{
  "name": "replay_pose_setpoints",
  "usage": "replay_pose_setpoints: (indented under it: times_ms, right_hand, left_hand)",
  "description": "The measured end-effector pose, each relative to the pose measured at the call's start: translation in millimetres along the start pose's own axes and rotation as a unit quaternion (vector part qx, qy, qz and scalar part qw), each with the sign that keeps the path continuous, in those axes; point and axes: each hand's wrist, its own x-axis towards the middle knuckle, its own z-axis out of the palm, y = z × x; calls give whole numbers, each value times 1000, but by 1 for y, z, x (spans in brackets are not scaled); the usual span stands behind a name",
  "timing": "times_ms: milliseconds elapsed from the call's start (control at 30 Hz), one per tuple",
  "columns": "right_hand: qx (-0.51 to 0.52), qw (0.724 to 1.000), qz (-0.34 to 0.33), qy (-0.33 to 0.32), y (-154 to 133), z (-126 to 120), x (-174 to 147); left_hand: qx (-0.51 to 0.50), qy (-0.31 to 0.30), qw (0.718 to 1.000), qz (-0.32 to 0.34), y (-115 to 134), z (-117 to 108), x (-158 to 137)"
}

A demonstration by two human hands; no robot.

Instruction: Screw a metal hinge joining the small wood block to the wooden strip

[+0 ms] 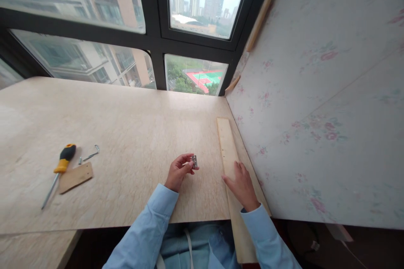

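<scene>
Over the counter's (135, 126) near edge, right side: plank (229, 157) overhangs, long axis near-to-far beside the right edge, far end short of the back right corner. Pale bare wood, straight sides, two dark holes along its left side. Right hand (242, 185) on it palm down, thumb spread wide from fingers, thumb at the plank's left side. Left hand (178, 173) just left of it, over the counter, forearm angled in from the near edge, thumb and fingers pinching a hinge (195, 162): small, shiny metal, long axis roughly near-to-far. Toward the left edge: small wood piece (76, 178), screwdriver (62, 166) with tip toward the near left corner, screws (91, 156) just beyond. Window (159, 46) along the back edge.
</scene>
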Motion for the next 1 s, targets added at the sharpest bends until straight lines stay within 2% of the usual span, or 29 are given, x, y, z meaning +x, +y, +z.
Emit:
replay_pose_setpoints:
  times_ms: [100,200,267,367,433,567,700,833,1000]
  right_hand:
    - [48,999,-18,-7,3,-6,3]
    - [162,983,-88,-17,-5,-19,14]
    - [271,951,-125,-80,-18,-28,24]
    - [395,882,-135,-216,-46,-37,43]
    - [427,850,-151,-270,-67,-38,54]
    - [437,816,-210,-315,-104,-30,68]
    - [459,813,-200,-297,-120,-16,74]
    - [474,819,-160,-280,-117,-3,77]
    - [489,828,-115,-247,-112,6,75]
  left_hand:
    - [-40,-6,999,-26,2,0,-1]
    - [-66,-13,997,-45,5,1,-2]
    - [-78,-15,995,-53,6,1,-2]
    - [-91,-11,994,-54,7,1,-2]
    - [-94,-7,994,-51,7,0,-2]
    - [-88,0,996,-33,4,-4,0]
    - [-87,10,996,-22,3,-7,1]
    - [-62,35,997,-24,4,-3,1]
    - [24,48,998,21,2,4,-1]
